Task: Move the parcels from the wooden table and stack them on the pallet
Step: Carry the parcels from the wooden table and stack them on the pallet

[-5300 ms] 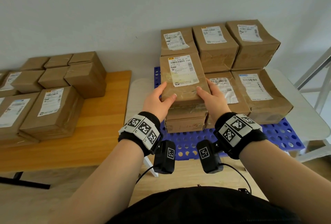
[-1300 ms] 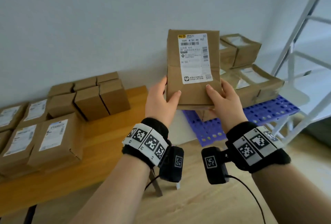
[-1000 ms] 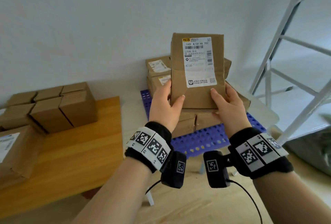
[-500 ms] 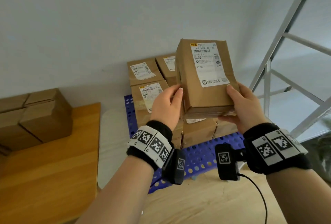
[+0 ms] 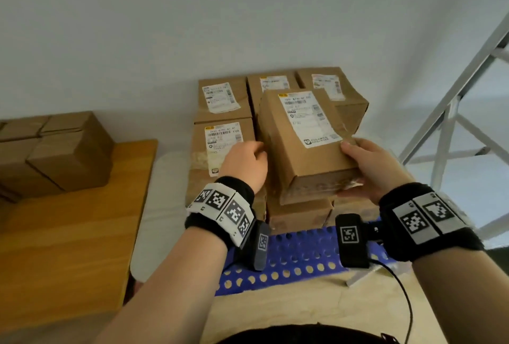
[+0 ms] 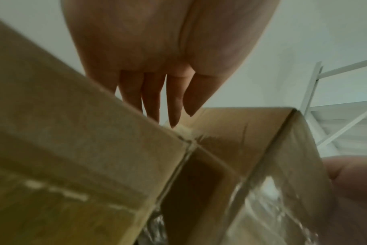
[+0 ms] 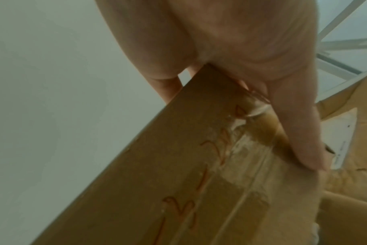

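Observation:
I hold a brown labelled parcel (image 5: 303,148) tilted just above the front middle stack on the blue pallet (image 5: 297,255). My right hand (image 5: 370,167) grips its near right corner, thumb on top and fingers beneath; in the right wrist view the parcel (image 7: 178,165) is wedged between the thumb and fingers of that hand (image 7: 262,74). My left hand (image 5: 245,162) lies against the parcel's left side. In the left wrist view its fingers (image 6: 153,99) are straight, between the held parcel (image 6: 251,132) and the neighbouring stacked parcel (image 6: 73,149). Several parcels (image 5: 223,95) are stacked on the pallet.
The wooden table (image 5: 68,233) stands at the left with several brown parcels (image 5: 60,151) at its back. A white board (image 5: 162,206) lies between table and pallet. A grey metal frame (image 5: 451,123) rises at the right. The wall is close behind the stack.
The parcel has come down from chest height and tipped flatter, onto the front middle stack. My left hand has slid from gripping its near corner to lying flat along its left side.

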`<state>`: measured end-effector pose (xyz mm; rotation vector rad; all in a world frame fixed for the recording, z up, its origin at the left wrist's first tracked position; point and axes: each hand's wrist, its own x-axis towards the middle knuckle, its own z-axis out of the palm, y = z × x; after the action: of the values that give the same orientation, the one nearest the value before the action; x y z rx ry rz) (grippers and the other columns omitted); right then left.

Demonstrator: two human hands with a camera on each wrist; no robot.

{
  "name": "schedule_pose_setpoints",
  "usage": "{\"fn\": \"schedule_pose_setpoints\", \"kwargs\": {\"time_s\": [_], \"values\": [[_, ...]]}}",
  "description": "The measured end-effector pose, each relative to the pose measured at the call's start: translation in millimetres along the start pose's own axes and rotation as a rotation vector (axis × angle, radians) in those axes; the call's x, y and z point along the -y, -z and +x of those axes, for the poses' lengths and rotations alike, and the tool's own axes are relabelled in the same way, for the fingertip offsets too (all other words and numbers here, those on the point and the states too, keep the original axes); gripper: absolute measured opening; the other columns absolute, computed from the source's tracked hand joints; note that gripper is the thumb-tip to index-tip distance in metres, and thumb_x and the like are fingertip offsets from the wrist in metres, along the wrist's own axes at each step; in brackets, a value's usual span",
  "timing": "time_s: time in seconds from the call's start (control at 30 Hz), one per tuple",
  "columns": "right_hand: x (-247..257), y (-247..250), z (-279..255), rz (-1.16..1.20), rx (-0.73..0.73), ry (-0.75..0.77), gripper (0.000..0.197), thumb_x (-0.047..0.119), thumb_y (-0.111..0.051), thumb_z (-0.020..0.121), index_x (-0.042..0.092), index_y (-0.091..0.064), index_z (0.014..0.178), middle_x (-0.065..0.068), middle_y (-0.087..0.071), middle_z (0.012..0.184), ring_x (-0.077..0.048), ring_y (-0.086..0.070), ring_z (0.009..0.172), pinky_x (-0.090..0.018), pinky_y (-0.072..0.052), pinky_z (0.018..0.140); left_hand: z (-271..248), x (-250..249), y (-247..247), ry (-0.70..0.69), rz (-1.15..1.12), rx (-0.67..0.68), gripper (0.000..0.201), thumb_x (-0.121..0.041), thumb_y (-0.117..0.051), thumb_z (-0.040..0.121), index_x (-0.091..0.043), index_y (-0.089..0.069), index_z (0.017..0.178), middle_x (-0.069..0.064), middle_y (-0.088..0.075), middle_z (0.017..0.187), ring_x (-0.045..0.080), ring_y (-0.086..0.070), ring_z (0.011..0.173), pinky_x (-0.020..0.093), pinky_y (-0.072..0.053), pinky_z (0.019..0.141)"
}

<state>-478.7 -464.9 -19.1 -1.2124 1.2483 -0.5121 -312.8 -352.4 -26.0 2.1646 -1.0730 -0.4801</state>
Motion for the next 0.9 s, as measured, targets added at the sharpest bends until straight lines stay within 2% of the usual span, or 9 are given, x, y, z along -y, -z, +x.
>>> {"fn": "schedule_pose_setpoints", "kwargs": {"time_s": [0.13, 0.23, 0.27, 0.37, 0.43, 0.53, 0.67, 0.8, 0.9], "values": [[-9.6, 0.3, 13.7, -0.109, 0.061, -0.026, 0.037, 0.033, -0.053, 0.093, 0.025, -0.047, 0.129, -0.002, -0.047, 0.124, -0.03, -0.046, 0.116, -0.058, -0.055, 0.069, -9.0, -3.5, -6.7, 0.066, 0.03, -0.064, 0.031, -0.019, -0.041, 0.097, -0.012, -0.06, 0.121, 0.005, -0.062, 0.118, 0.021, -0.057, 0.108, 0.023, -0.038, 0.084], [-17.0, -0.8, 18.9, -0.159, 0.093, -0.012, 0.038, 0.034, -0.051, 0.094, 0.024, -0.045, 0.13, 0.0, -0.047, 0.118, -0.028, -0.047, 0.113, -0.058, -0.055, 0.071, -17.1, -4.2, -11.3, 0.105, 0.051, -0.116, 0.022, -0.016, -0.04, 0.097, -0.018, -0.061, 0.091, 0.0, -0.055, 0.087, 0.018, -0.051, 0.088, 0.019, -0.035, 0.071], [-18.3, -1.7, 19.1, -0.154, 0.1, -0.007, 0.037, 0.034, -0.05, 0.094, 0.023, -0.045, 0.129, 0.0, -0.048, 0.115, -0.027, -0.048, 0.111, -0.058, -0.054, 0.073, -19.6, -4.5, -11.9, 0.114, 0.06, -0.133, 0.022, -0.015, -0.04, 0.097, -0.016, -0.06, 0.089, -0.001, -0.053, 0.084, 0.016, -0.047, 0.085, 0.02, -0.035, 0.069], [-20.9, -5.2, 16.4, -0.145, 0.14, -0.022, 0.038, 0.036, -0.049, 0.095, 0.021, -0.046, 0.129, -0.002, -0.051, 0.119, -0.026, -0.051, 0.107, -0.055, -0.055, 0.074, -25.1, -3.7, -13.7, 0.115, 0.105, -0.144, 0.03, -0.013, -0.038, 0.097, -0.001, -0.063, 0.111, 0.012, -0.059, 0.1, 0.017, -0.049, 0.089, 0.022, -0.033, 0.076], [-21.3, -6.8, 13.8, -0.126, 0.167, -0.039, 0.04, 0.035, -0.048, 0.095, 0.021, -0.045, 0.133, -0.003, -0.051, 0.124, -0.028, -0.051, 0.111, -0.055, -0.055, 0.078, -26.0, -2.9, -15.9, 0.099, 0.129, -0.137, 0.032, -0.013, -0.038, 0.097, -0.004, -0.06, 0.12, 0.01, -0.06, 0.115, 0.02, -0.053, 0.104, 0.021, -0.034, 0.084], [-20.6, -8.6, 11.6, -0.13, 0.168, -0.037, 0.04, 0.035, -0.046, 0.097, 0.023, -0.044, 0.135, -0.003, -0.05, 0.128, -0.03, -0.05, 0.117, -0.056, -0.054, 0.081, -24.8, -1.3, -17.0, 0.096, 0.144, -0.112, 0.037, -0.015, -0.039, 0.098, -0.012, -0.051, 0.132, 0.005, -0.051, 0.137, 0.019, -0.043, 0.127, 0.025, -0.029, 0.104], [-20.9, -9.5, 9.3, -0.164, 0.15, -0.01, 0.038, 0.033, -0.043, 0.098, 0.022, -0.045, 0.135, 0.0, -0.051, 0.12, -0.025, -0.052, 0.108, -0.052, -0.056, 0.078, -23.2, 2.3, -17.2, 0.065, 0.186, -0.096, 0.037, -0.017, -0.04, 0.098, -0.012, -0.05, 0.133, 0.006, -0.051, 0.136, 0.019, -0.044, 0.127, 0.026, -0.03, 0.104], [-18.8, -9.1, 8.4, -0.194, 0.146, 0.009, 0.034, 0.029, -0.04, 0.1, 0.021, -0.046, 0.132, 0.004, -0.051, 0.098, -0.019, -0.052, 0.091, -0.045, -0.056, 0.069, -21.8, 4.9, -18.4, 0.039, 0.198, -0.099, 0.038, -0.019, -0.042, 0.098, -0.011, -0.049, 0.134, 0.007, -0.051, 0.135, 0.02, -0.045, 0.126, 0.027, -0.031, 0.104], [-15.8, -10.4, 8.3, -0.25, 0.14, 0.018, 0.033, 0.027, -0.039, 0.1, 0.019, -0.046, 0.131, -0.002, -0.05, 0.108, -0.026, -0.052, 0.101, -0.051, -0.056, 0.075, -21.8, 5.2, -16.8, 0.031, 0.194, -0.096, 0.038, -0.02, -0.042, 0.098, -0.01, -0.049, 0.134, 0.007, -0.051, 0.135, 0.021, -0.044, 0.126, 0.028, -0.032, 0.104]]}}
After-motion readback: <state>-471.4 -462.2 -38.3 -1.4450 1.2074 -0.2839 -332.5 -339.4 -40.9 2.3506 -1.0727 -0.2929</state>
